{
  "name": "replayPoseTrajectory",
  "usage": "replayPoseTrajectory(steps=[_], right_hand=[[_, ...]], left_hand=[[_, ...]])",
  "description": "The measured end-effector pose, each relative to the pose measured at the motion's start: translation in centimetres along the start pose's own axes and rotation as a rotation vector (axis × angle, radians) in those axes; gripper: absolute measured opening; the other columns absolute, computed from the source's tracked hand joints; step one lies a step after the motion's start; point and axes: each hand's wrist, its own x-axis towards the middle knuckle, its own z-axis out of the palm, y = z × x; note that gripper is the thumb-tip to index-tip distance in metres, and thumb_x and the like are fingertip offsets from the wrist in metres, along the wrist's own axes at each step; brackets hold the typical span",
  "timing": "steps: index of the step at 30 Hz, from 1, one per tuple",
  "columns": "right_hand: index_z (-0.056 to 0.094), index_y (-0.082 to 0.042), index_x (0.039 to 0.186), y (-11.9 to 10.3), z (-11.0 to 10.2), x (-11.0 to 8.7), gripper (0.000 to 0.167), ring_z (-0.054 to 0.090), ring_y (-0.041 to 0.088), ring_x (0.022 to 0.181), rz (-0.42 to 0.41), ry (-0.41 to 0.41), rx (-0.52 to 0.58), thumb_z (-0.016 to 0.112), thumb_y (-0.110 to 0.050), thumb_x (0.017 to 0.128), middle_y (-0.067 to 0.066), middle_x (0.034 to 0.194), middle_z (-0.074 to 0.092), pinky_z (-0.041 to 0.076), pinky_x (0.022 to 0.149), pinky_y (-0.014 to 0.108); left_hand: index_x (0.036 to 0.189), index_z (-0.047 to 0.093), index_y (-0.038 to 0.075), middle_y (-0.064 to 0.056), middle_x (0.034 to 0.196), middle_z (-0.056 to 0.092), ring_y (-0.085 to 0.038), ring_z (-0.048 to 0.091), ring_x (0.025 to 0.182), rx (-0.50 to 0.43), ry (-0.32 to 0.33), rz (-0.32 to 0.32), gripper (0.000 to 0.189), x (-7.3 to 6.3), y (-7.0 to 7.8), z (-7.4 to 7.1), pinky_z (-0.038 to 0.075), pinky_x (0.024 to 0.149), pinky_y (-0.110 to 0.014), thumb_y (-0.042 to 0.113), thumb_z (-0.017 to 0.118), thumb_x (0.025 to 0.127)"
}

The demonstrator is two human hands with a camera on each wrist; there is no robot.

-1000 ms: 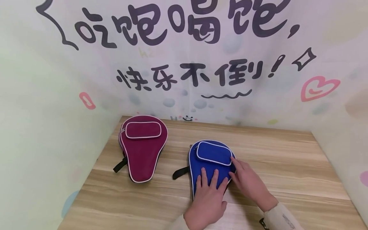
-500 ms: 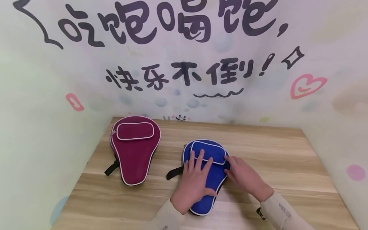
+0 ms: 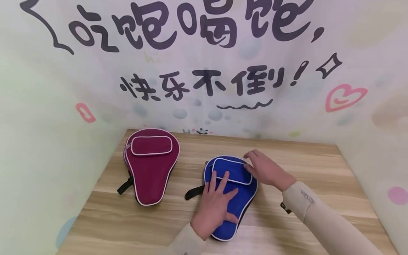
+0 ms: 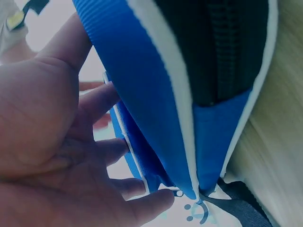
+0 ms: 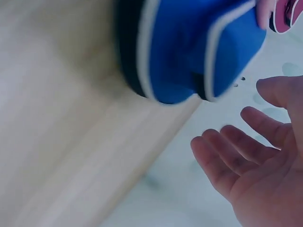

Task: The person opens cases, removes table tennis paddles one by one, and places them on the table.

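A blue table tennis bat case (image 3: 243, 194) with white piping lies on the table, its round end away from me. It has a small front pocket (image 3: 234, 171). My left hand (image 3: 213, 209) rests over the case with spread fingers, the fingertips at the pocket's lower edge. Seen from the left wrist, the fingers (image 4: 111, 151) are fairly straight along the case's front. My right hand (image 3: 267, 171) hovers by the pocket's upper right corner, its fingers loosely bent. The right wrist view shows that hand (image 5: 260, 161) holding nothing, apart from the blue case (image 5: 170, 52).
A maroon bat case (image 3: 151, 177) with white piping lies to the left, a black strap (image 3: 125, 186) at its side. The wooden table (image 3: 302, 163) ends at a printed backdrop (image 3: 204, 117) behind, with pale walls on both sides.
My left hand has slid forward and left, from the case's narrow part to the pocket. My right hand has left the case's right edge and risen toward the pocket's upper right corner.
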Motion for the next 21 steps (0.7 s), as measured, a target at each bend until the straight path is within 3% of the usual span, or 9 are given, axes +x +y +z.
replayPoseTrajectory(steps=[5,11,16,21], right_hand=[[0.062,0.003,0.128,-0.7,-0.6,3.5,0.033,0.066,0.037,0.116,-0.027,-0.097,-0.012,0.057,-0.018,0.104,0.022,0.125,0.067,0.054,0.099,0.052],[0.063,0.002,0.131,-1.1,0.6,6.9,0.036,0.062,0.038,0.124,-0.104,-0.148,-0.048,0.052,-0.021,0.106,0.021,0.129,0.067,0.050,0.107,0.053],[0.062,-0.002,0.135,-1.5,2.0,8.8,0.046,0.056,0.038,0.134,-0.104,-0.240,-0.009,0.044,-0.034,0.109,0.019,0.137,0.064,0.041,0.116,0.054],[0.060,-0.009,0.142,-2.6,2.6,10.4,0.052,0.046,0.039,0.144,-0.057,-0.379,0.072,0.036,-0.043,0.109,0.015,0.147,0.059,0.032,0.121,0.058]], left_hand=[[0.150,0.047,0.046,0.001,0.175,0.005,-0.043,0.004,0.160,0.026,-0.039,-0.013,0.092,0.1,0.0,0.1,0.032,0.122,-0.061,0.074,0.076,0.067],[0.149,0.044,0.050,0.005,0.175,0.004,-0.040,0.004,0.161,0.056,-0.076,-0.029,0.091,0.1,-0.1,0.1,0.033,0.122,-0.060,0.076,0.074,0.068],[0.149,0.042,0.054,0.008,0.175,0.000,-0.037,0.001,0.162,0.071,-0.124,-0.061,0.091,0.3,0.3,0.1,0.031,0.123,-0.057,0.076,0.075,0.067],[0.148,0.043,0.055,0.007,0.175,0.003,-0.034,0.003,0.162,0.128,-0.106,-0.073,0.091,0.4,0.6,0.2,0.030,0.124,-0.054,0.076,0.075,0.065]])
